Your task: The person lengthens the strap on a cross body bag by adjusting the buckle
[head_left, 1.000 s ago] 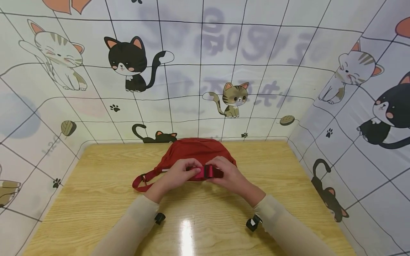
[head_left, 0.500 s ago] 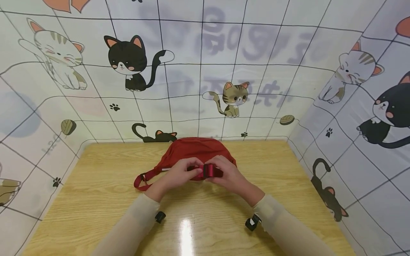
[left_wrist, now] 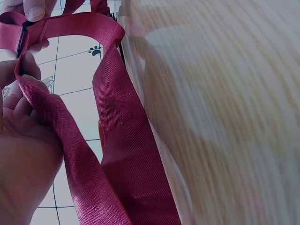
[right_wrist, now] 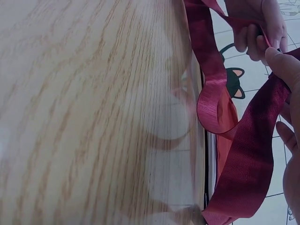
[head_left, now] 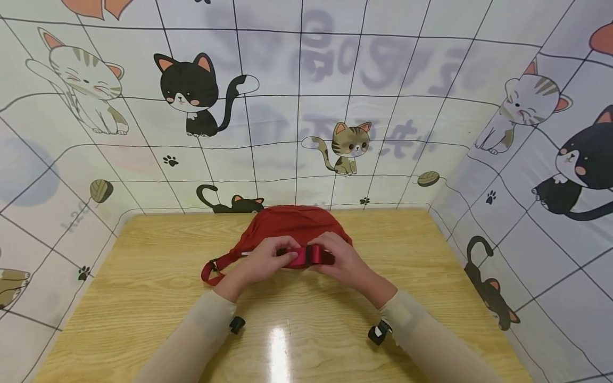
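A red waist bag (head_left: pixel 297 223) lies at the back of the table, its crimson webbing strap (left_wrist: pixel 129 136) raised in front of it. A black slide buckle (head_left: pixel 309 255) sits on the strap between the two hands. My left hand (head_left: pixel 263 260) pinches the strap just left of the buckle, thumb in front. My right hand (head_left: pixel 345 263) pinches the strap right at the buckle, with its thumb (left_wrist: pixel 33 10) against the buckle's edge in the left wrist view. From the right wrist view the strap hangs in a loop (right_wrist: pixel 218 112) below the hands. The fingers partly hide the buckle there.
The wooden table (head_left: pixel 167 308) extends around the bag. A smaller strap loop with an adjuster (head_left: pixel 210 271) rests to the left. White cat-printed sheeting (head_left: pixel 278 106) stands close behind the bag and along both sides.
Both hands stay nearly in place. The left thumb has slid slightly left, away from the buckle, baring a little more strap. The strap loop at the left has shifted slightly right.
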Tool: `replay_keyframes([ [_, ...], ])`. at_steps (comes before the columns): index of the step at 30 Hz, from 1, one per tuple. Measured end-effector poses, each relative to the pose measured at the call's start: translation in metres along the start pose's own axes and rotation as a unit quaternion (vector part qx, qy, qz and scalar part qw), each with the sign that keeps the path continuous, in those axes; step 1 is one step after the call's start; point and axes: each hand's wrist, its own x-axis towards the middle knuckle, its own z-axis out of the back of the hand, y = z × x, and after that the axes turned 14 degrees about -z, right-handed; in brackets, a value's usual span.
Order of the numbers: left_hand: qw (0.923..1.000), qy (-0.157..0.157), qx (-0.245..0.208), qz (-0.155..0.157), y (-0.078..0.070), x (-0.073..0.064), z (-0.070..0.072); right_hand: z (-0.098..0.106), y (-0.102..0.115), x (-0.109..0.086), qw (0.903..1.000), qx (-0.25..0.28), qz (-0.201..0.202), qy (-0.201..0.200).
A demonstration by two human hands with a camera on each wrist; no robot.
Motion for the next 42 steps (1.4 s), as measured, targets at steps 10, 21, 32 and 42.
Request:
replay_keyframes([
  [10, 0.9996, 0.003, -0.006, 0.027, -0.017, 0.01, -0.008, -0.003, 0.002, 0.002, 1.0, 0.005, 0.003, 0.006],
  [21, 0.9985, 0.001, 0.021, 0.05, -0.017, 0.003, -0.002, -0.003, 0.0, 0.002, 1.0, 0.004, -0.002, -0.002],
  [32, 0.9984, 0.005, 0.043, 0.036, -0.009, -0.004, 0.005, -0.003, -0.001, 0.001, 0.9999, 0.003, -0.012, 0.005],
  [42, 0.9994, 0.006, 0.013, 0.031, -0.014, 0.003, 0.0, -0.003, 0.002, 0.001, 0.9999, 0.004, -0.001, 0.011],
])
